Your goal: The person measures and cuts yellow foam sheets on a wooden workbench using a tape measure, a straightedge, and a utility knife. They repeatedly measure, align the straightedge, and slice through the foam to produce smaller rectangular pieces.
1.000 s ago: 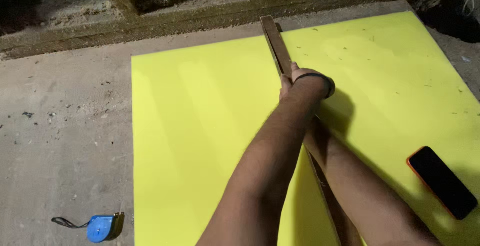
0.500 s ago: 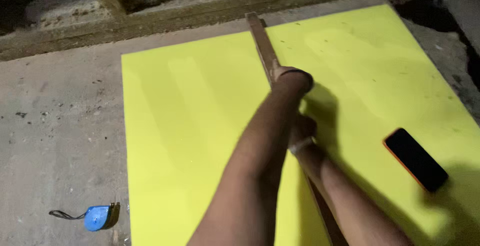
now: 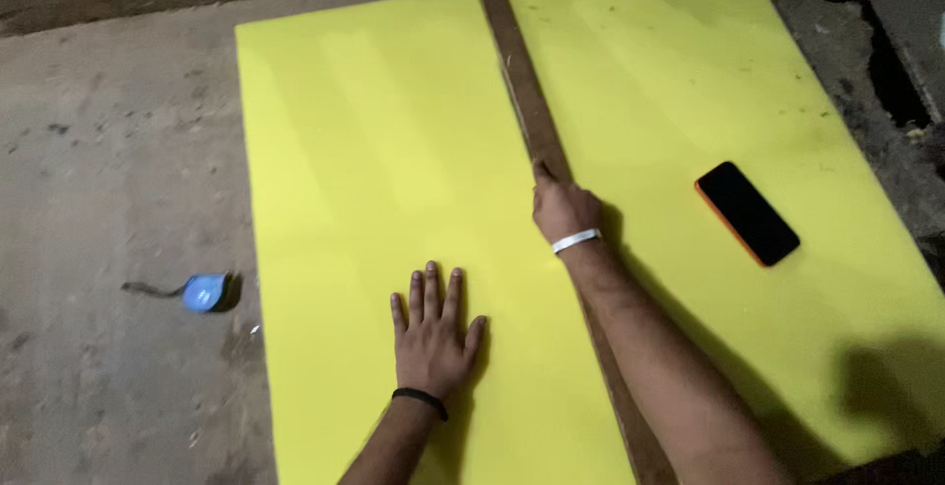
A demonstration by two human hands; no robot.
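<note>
A large yellow sheet (image 3: pixel 394 150) lies flat on a concrete floor. A long brown wooden strip (image 3: pixel 512 62) runs down the sheet from its far edge toward me. My right hand (image 3: pixel 563 211), with a white wristband, sits on the strip near its middle with its fingers curled down on it and one fingertip pointing up along it; whether it also holds something small is hidden. My left hand (image 3: pixel 431 332), with a black wristband, lies palm down on the sheet left of the strip, fingers spread, holding nothing.
A black phone in an orange case (image 3: pixel 746 212) lies on the right half of the sheet. A blue tape measure (image 3: pixel 202 292) sits on the bare concrete (image 3: pixel 108 180) left of the sheet. A wooden beam runs along the far edge.
My left hand has left the far part of the strip and come back to lie flat on the sheet. My right hand stays on the strip. The view has tilted downward.
</note>
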